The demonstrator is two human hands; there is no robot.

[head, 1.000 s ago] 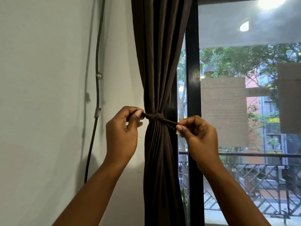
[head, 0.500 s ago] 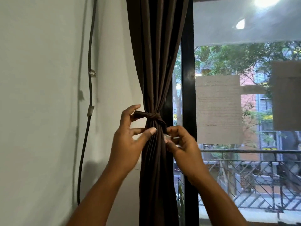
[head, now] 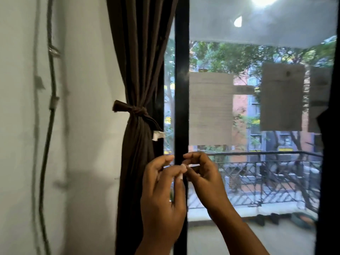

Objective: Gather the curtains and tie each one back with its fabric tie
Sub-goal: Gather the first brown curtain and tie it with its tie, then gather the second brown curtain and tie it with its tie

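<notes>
Both hands now off the knotted fabric tie (head: 137,112), left hand (head: 162,192) and right hand (head: 203,178) dropped below it, fingertips meeting before the window frame (head: 181,89), view shifted right.

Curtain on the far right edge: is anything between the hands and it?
Nothing visible blocks the way. The hands are in front of the black window frame, and only open space before the glass separates them from the right curtain. The left curtain is already tied.
</notes>
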